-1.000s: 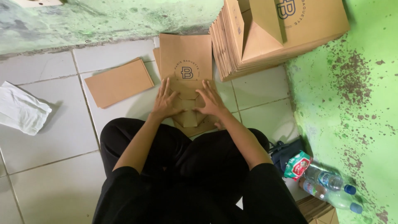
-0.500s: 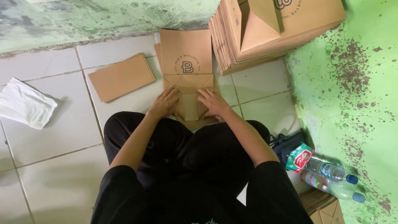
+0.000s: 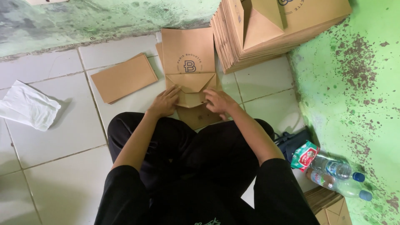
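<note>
Here the person sits cross-legged on the tiled floor (image 3: 58, 137) with a flat brown paper bag (image 3: 188, 54) lying just ahead of the knees, its bottom end turned toward them and folded up into a pointed flap (image 3: 191, 83). The left hand (image 3: 164, 102) lies flat with fingers spread on the flap's left edge, and the right hand (image 3: 219, 101) presses on its right edge; the two are apart, palms down, neither one clamped around anything. To fold this end well, it looks wise to keep both palms low and even, so the crease runs straight across and the diagonal sides meet at the middle rather than skewing. Pressing outward from the centre with the fingertips should sharpen the fold without wrinkling the paper. A second folded bag (image 3: 124, 77) lies apart to the left, a tall stack of bags (image 3: 266, 33) stands near on the right, a white cloth (image 3: 29, 106) rests further left, and two plastic bottles (image 3: 339, 177) lie by the green wall (image 3: 358, 83).
</note>
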